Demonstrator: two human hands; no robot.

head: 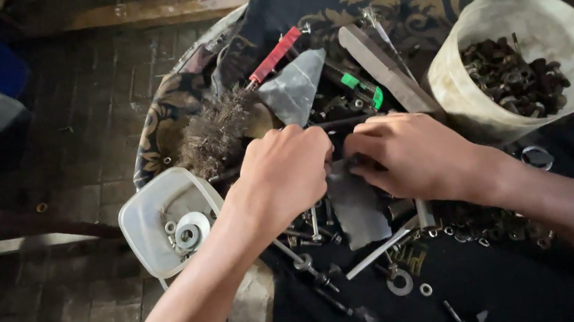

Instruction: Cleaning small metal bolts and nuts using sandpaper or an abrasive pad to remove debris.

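Our left hand (287, 172) and right hand (410, 156) meet over the dark cloth-covered round worktop (510, 287), fingers curled together on a small dark metal part (347, 164) at centre. If it slips, we judge it lost among the scattered bolts and washers (400, 278) at 6 o'clock; the right forearm could also nudge the cream plastic bucket of rusty nuts (517, 52) at 2 o'clock.

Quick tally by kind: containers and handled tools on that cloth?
Round bucket of dark metal parts: 1
Square plastic tub with washers: 1
Wire brush, red handle: 1
Trowel: 1
Green-handled tool: 1
Total: 5
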